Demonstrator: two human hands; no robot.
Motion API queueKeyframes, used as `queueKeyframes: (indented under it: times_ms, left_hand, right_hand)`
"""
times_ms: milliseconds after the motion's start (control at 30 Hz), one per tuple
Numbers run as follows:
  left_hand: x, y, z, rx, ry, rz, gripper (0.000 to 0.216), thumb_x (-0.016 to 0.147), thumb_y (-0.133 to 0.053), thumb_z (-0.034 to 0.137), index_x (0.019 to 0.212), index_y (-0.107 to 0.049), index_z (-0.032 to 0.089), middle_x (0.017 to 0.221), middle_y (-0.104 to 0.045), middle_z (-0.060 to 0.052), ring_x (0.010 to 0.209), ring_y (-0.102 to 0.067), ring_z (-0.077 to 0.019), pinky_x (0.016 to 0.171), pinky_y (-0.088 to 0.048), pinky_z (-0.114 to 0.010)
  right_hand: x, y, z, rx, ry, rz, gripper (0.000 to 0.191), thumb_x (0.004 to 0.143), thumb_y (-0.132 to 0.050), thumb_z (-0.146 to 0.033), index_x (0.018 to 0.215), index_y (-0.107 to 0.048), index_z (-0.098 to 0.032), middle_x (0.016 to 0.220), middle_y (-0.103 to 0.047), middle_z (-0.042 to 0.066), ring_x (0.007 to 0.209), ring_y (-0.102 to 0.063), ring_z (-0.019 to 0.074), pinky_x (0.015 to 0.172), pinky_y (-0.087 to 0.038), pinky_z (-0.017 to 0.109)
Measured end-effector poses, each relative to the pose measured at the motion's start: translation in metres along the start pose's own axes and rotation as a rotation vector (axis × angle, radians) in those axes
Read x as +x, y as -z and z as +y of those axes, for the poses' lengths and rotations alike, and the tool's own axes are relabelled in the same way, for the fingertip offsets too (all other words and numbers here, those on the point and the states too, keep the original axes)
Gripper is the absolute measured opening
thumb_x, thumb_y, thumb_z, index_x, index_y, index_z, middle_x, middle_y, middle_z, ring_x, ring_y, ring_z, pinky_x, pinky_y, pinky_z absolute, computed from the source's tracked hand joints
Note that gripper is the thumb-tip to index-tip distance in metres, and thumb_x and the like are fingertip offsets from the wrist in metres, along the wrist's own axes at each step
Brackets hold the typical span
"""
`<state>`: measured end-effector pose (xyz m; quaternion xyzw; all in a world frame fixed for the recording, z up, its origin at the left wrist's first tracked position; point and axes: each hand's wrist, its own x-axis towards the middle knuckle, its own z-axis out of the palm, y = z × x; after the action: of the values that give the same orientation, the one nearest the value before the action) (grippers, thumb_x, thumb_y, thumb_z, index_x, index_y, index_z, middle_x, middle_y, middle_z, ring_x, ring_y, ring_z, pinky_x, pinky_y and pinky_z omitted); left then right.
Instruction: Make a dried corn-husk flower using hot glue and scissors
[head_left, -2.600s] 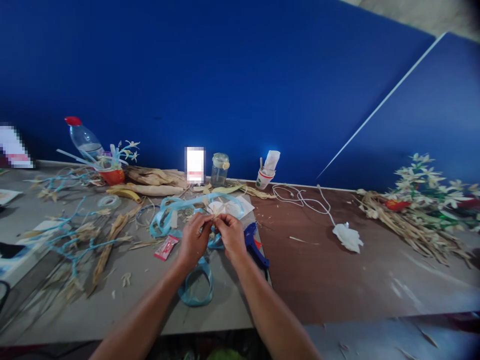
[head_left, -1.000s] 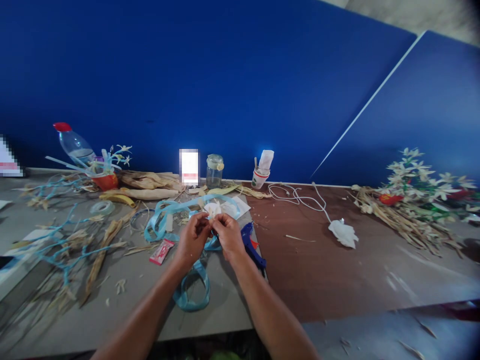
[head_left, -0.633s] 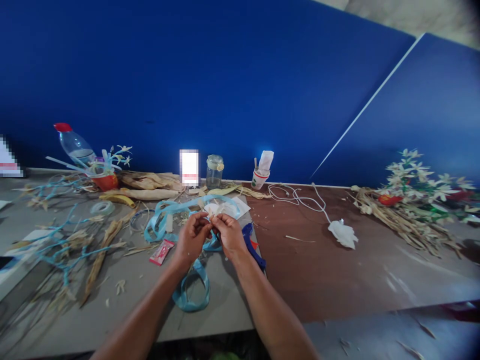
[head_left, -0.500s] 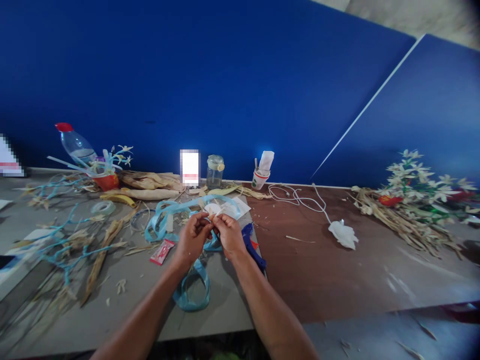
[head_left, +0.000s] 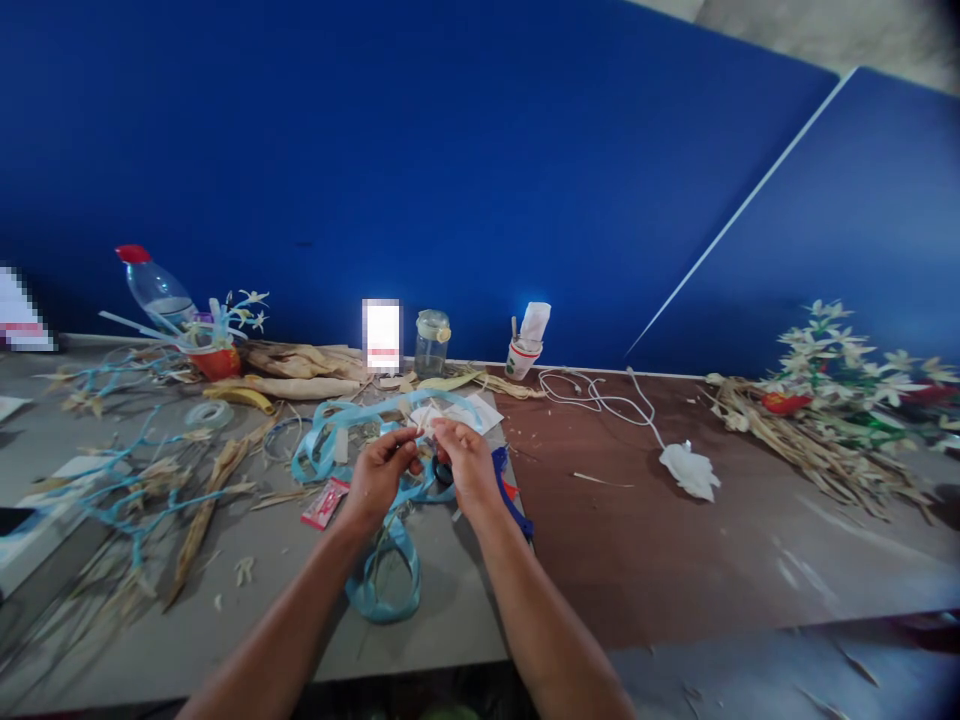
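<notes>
My left hand (head_left: 381, 468) is closed in a pinch on a small pale petal-like piece (head_left: 424, 416), low over the table. Just to its right, my right hand (head_left: 465, 462) has its fingertips pressed together beside the same piece; whatever they grip is too small to make out. Light blue ribbon (head_left: 319, 445) lies looped behind and below the hands, with one loop near the table's front. A dark ring-shaped thing (head_left: 442, 472) shows between the hands. White paper (head_left: 484, 412) lies behind them. Right of my right hand is a blue-handled tool (head_left: 517, 508), partly hidden by the wrist.
A pink packet (head_left: 325, 503) lies left of my left wrist. Blue-stemmed dried flowers (head_left: 135, 500), husks (head_left: 307, 362), a red cup (head_left: 214, 362) and a bottle (head_left: 159, 290) occupy the left. Behind stand a jar (head_left: 432, 345) and white cup (head_left: 523, 358); a white cable (head_left: 637, 405) runs right.
The fingertips of my two hands have drawn slightly apart, and the pale piece shows more between them. The dark ring-shaped thing has come into clearer view.
</notes>
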<state>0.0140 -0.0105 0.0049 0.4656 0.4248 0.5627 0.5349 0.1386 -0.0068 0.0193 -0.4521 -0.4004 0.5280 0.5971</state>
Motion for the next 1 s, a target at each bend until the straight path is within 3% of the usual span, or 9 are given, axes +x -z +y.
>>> queueKeyframes:
  times_ms: [133, 400, 500, 633, 800, 1000]
  left_hand:
    - [-0.0023, -0.0024, 0.0024, 0.019, 0.027, -0.088, 0.027, 0.068, -0.068, 0.033, 0.085, -0.066, 0.013, 0.054, -0.054, 0.004, 0.050, -0.051, -0.0089, 0.053, -0.041, -0.023]
    - [-0.0036, -0.0060, 0.0056, 0.137, 0.055, -0.126, 0.027, 0.065, -0.068, 0.034, 0.082, -0.065, 0.014, 0.055, -0.057, 0.002, 0.052, -0.051, -0.0102, 0.054, -0.038, -0.023]
    - [-0.0037, -0.0057, 0.0068, 0.119, 0.056, -0.169, 0.028, 0.068, -0.066, 0.037, 0.084, -0.065, 0.014, 0.065, -0.059, 0.001, 0.052, -0.050, -0.0090, 0.053, -0.037, -0.023]
    - [-0.0029, -0.0045, 0.0055, 0.054, 0.077, -0.219, 0.028, 0.069, -0.067, 0.039, 0.079, -0.064, 0.013, 0.058, -0.052, 0.003, 0.048, -0.043, -0.0071, 0.049, -0.033, -0.021]
    - [-0.0009, -0.0032, 0.0017, 0.042, 0.067, -0.202, 0.027, 0.066, -0.069, 0.039, 0.070, -0.061, 0.014, 0.056, -0.053, 0.003, 0.050, -0.043, -0.0078, 0.050, -0.034, -0.022]
    - [-0.0003, -0.0032, 0.0029, 0.076, 0.063, -0.189, 0.029, 0.064, -0.070, 0.041, 0.069, -0.062, 0.014, 0.056, -0.054, 0.002, 0.050, -0.044, -0.0084, 0.051, -0.036, -0.022]
  right_hand:
    - [0.0035, 0.0026, -0.0034, 0.077, 0.029, 0.000, 0.028, 0.065, -0.068, -0.038, 0.082, -0.067, -0.016, 0.058, -0.051, -0.004, 0.050, -0.037, 0.0066, 0.049, -0.030, 0.020]
    - [0.0035, 0.0064, -0.0068, -0.007, 0.060, 0.037, 0.025, 0.065, -0.066, -0.034, 0.053, -0.053, -0.017, 0.046, -0.039, -0.007, 0.047, -0.030, 0.0062, 0.047, -0.023, 0.022]
    - [0.0035, 0.0066, -0.0058, -0.016, 0.032, 0.041, 0.024, 0.065, -0.064, -0.035, 0.054, -0.054, -0.016, 0.045, -0.040, -0.007, 0.046, -0.030, 0.0064, 0.046, -0.022, 0.022]
    - [0.0044, 0.0061, -0.0031, -0.005, -0.010, 0.020, 0.023, 0.064, -0.065, -0.036, 0.057, -0.058, -0.016, 0.046, -0.043, -0.007, 0.045, -0.031, 0.0061, 0.046, -0.023, 0.022]
    - [0.0053, 0.0058, -0.0025, 0.065, -0.080, -0.007, 0.023, 0.061, -0.066, -0.034, 0.053, -0.056, -0.015, 0.043, -0.042, -0.008, 0.042, -0.031, 0.0048, 0.044, -0.021, 0.021]
    - [0.0073, 0.0074, -0.0017, 0.211, -0.266, -0.055, 0.025, 0.056, -0.071, -0.031, 0.051, -0.053, -0.015, 0.043, -0.047, -0.006, 0.039, -0.035, 0.0037, 0.040, -0.024, 0.018]
